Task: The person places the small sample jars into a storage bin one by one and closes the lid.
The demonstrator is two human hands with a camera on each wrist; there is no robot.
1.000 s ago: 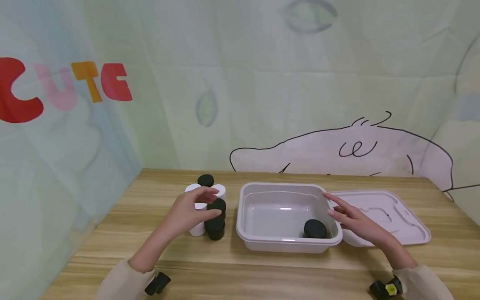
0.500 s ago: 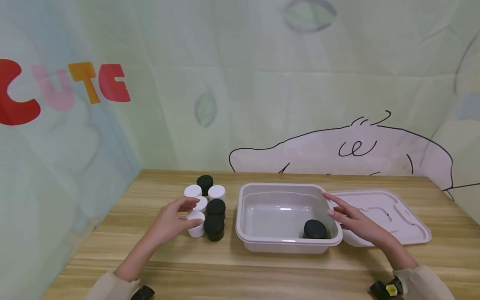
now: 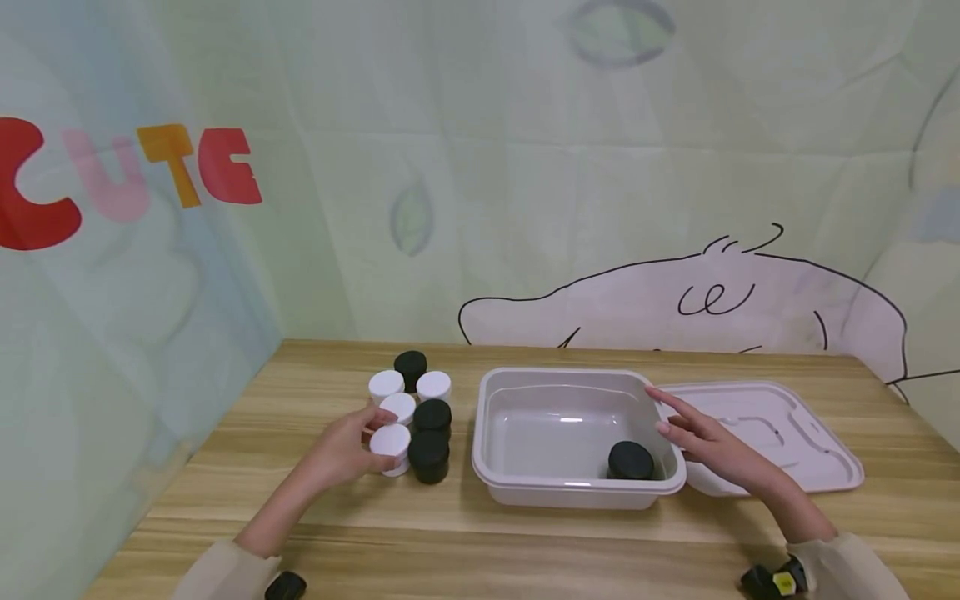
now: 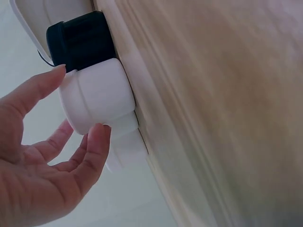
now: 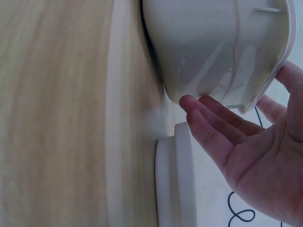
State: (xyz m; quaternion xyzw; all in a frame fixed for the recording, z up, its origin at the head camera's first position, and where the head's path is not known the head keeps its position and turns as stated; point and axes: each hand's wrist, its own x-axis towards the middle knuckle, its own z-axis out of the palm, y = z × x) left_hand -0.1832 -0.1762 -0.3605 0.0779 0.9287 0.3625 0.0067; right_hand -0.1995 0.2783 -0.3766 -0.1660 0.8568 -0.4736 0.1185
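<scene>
My left hand is curled round the nearest white jar of a cluster on the wooden table. In the left wrist view the thumb and fingers close on that white jar, with a black jar just behind it. My right hand lies with straight fingers against the right rim of a white plastic tub. One black jar stands in the tub's near right corner. The right wrist view shows the open palm beside the tub wall.
More white jars and black jars stand close together left of the tub. The tub's flat lid lies on the table to its right, partly under my right hand. A printed backdrop encloses the table at the back and left.
My left hand came down and toward me from the middle of the jar cluster to the nearest white jar and closed round it. The right hand stayed on the tub rim.
</scene>
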